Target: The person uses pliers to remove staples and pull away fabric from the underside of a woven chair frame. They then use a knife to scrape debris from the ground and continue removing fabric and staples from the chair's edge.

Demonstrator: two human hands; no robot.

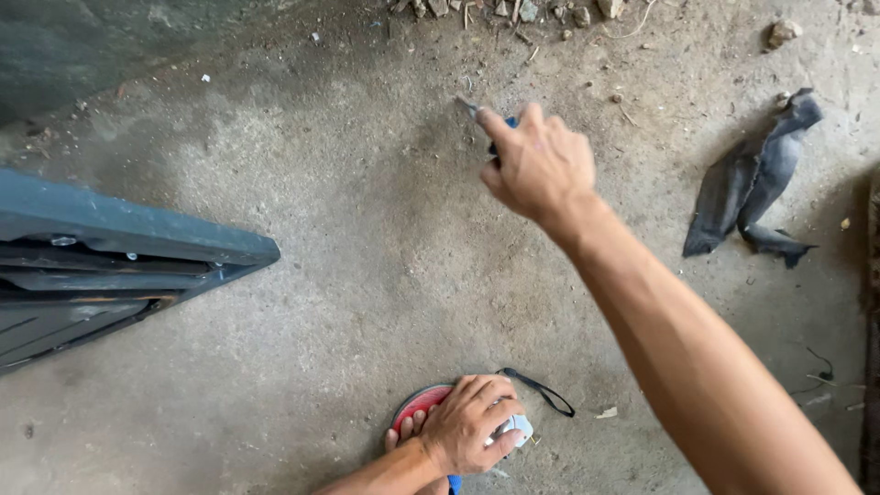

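Observation:
My right hand (pixel 539 165) reaches out over the concrete floor, its fingers closed on a small tool with a blue handle and a thin metal tip (pixel 469 106) pointing up and left. My left hand (pixel 469 423) rests low in the frame, gripping a round red and grey object (pixel 417 405) pressed against the floor. A black strap loop (pixel 543 391) trails from that object to the right. A pale grey part (pixel 518 428) shows under the left fingers. What lies under the left palm is hidden.
A dark grey metal frame corner (pixel 137 243) juts in from the left. A torn piece of black rubber (pixel 752 179) lies on the floor at the right. Stones and debris (pixel 513 11) line the top edge.

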